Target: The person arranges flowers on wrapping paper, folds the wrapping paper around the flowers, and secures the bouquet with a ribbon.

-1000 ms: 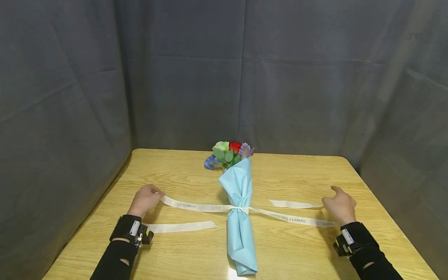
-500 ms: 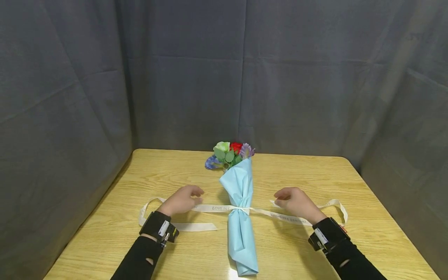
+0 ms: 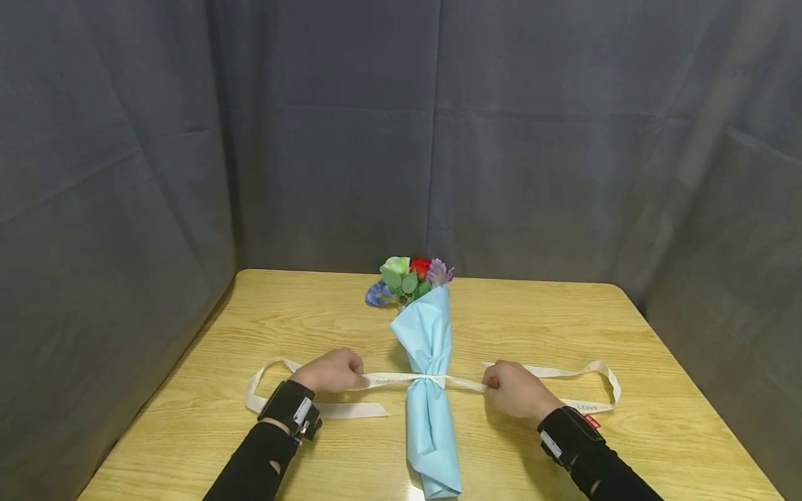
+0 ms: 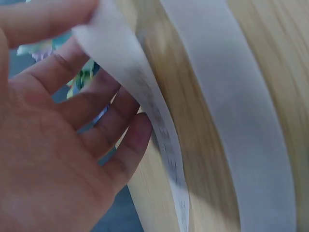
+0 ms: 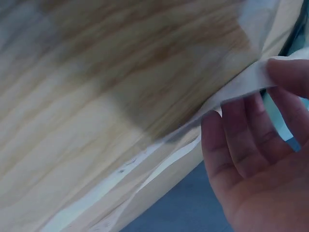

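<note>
A bouquet wrapped in light blue paper [image 3: 431, 431] lies lengthwise on the table, its flowers [image 3: 410, 278] toward the far edge. Round its middle runs a white printed ribbon [image 3: 395, 378], crossed or knotted at the front; which one I cannot tell. My left hand [image 3: 332, 371] pinches the ribbon between thumb and fingers just left of the wrap. On the other side my right hand [image 3: 516, 391] pinches the right stretch the same way. In the left wrist view the ribbon [image 4: 140, 82] passes under the thumb; in the right wrist view the ribbon [image 5: 241, 84] does likewise.
The left ribbon tail [image 3: 354, 410] loops back toward the bouquet on the tabletop. A similar right ribbon tail [image 3: 601, 369] curls behind the right hand. Grey curtains [image 3: 332, 139] enclose the wooden table [image 3: 313, 299] at the back and both sides.
Both hands have moved inward from farther out along the ribbon and now pinch it close to the bouquet. The outer ribbon ends were let go and lie in loops. The bouquet has stayed put.
</note>
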A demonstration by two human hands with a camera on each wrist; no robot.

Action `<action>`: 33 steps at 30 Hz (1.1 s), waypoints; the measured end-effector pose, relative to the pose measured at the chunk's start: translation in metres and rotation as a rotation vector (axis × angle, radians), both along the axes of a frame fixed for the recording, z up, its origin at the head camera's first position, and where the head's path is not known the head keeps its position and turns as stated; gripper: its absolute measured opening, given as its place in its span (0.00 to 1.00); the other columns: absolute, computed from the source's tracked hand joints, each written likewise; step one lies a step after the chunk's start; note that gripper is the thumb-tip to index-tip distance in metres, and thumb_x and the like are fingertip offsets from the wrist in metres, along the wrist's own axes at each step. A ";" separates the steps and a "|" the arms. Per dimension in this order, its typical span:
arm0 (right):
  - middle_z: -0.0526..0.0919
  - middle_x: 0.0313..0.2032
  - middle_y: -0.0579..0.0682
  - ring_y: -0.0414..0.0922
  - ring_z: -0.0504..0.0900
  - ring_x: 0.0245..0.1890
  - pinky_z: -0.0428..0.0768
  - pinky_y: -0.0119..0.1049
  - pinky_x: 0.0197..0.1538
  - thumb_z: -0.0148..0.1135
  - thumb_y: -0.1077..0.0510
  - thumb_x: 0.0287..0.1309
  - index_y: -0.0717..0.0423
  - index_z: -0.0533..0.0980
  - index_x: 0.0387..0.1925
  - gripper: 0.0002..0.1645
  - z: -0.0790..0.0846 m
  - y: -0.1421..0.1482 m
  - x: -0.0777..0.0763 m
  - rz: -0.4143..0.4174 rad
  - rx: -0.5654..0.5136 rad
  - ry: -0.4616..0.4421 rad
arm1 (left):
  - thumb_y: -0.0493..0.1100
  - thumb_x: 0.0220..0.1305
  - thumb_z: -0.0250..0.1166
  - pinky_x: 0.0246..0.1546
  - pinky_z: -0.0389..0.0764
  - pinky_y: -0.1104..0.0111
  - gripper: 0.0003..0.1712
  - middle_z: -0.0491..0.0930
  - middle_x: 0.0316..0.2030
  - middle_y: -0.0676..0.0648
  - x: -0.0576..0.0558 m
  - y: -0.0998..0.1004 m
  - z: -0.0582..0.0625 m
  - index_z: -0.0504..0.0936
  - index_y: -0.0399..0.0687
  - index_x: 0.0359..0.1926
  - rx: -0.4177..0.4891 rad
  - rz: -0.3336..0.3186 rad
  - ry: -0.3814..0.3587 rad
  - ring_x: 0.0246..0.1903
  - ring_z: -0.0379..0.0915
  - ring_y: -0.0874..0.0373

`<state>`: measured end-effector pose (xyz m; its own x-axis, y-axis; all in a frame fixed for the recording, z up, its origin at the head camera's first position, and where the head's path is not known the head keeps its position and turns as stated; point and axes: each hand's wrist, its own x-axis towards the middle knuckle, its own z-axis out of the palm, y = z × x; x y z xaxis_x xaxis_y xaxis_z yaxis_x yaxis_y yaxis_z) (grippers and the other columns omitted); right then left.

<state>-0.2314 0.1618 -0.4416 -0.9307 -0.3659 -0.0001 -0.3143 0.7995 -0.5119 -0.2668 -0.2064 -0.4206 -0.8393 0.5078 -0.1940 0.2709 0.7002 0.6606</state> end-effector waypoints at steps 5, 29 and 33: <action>0.77 0.29 0.46 0.44 0.70 0.27 0.68 0.40 0.32 0.59 0.60 0.71 0.55 0.80 0.35 0.07 0.000 0.017 0.002 0.009 -0.083 -0.068 | 0.51 0.66 0.64 0.21 0.55 0.70 0.27 0.56 0.14 0.58 -0.003 -0.027 0.007 0.64 0.51 0.14 -0.004 -0.058 -0.101 0.15 0.49 0.63; 0.64 0.18 0.47 0.43 0.65 0.20 0.74 0.42 0.37 0.51 0.49 0.78 0.66 0.66 0.24 0.28 0.025 0.076 -0.003 0.142 -0.520 -0.437 | 0.41 0.75 0.56 0.39 0.77 0.63 0.16 0.75 0.25 0.51 -0.011 -0.091 0.026 0.80 0.41 0.28 0.615 -0.069 -0.299 0.27 0.71 0.56; 0.72 0.26 0.46 0.45 0.75 0.36 0.77 0.48 0.53 0.44 0.57 0.80 0.60 0.72 0.31 0.19 0.045 0.067 -0.009 0.255 -0.791 -0.440 | 0.42 0.78 0.55 0.40 0.80 0.65 0.17 0.77 0.27 0.51 -0.011 -0.067 0.042 0.82 0.45 0.31 0.728 -0.107 -0.258 0.28 0.74 0.58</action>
